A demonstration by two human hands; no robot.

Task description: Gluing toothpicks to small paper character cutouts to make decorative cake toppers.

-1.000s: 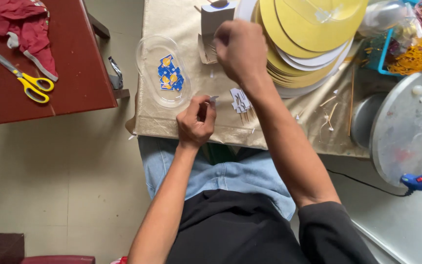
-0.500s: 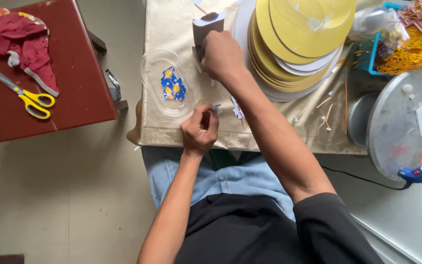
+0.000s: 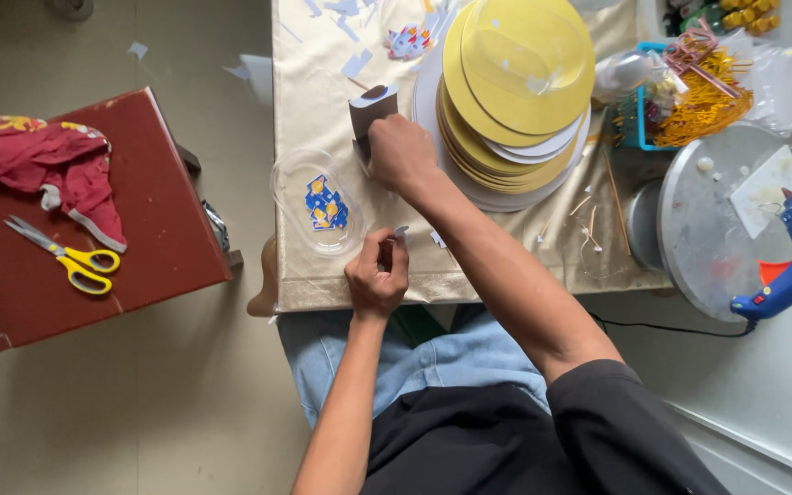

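In the middle of the frame, the left hand [image 3: 377,275] pinches a tiny paper piece [image 3: 401,233], the right hand [image 3: 402,154] grips a small grey box [image 3: 371,106], and one sticker [image 3: 325,203] already sits in the clear tray [image 3: 288,174].

I see a pale, smooth tiled floor [image 3: 121,403] under even, soft light, with small paper scraps near the top. At left stands a dark red wooden side table [image 3: 158,220]. A low work table draped in glossy cream cloth [image 3: 309,110] fills the top centre; a grey-white surface [image 3: 781,385] lies at right.
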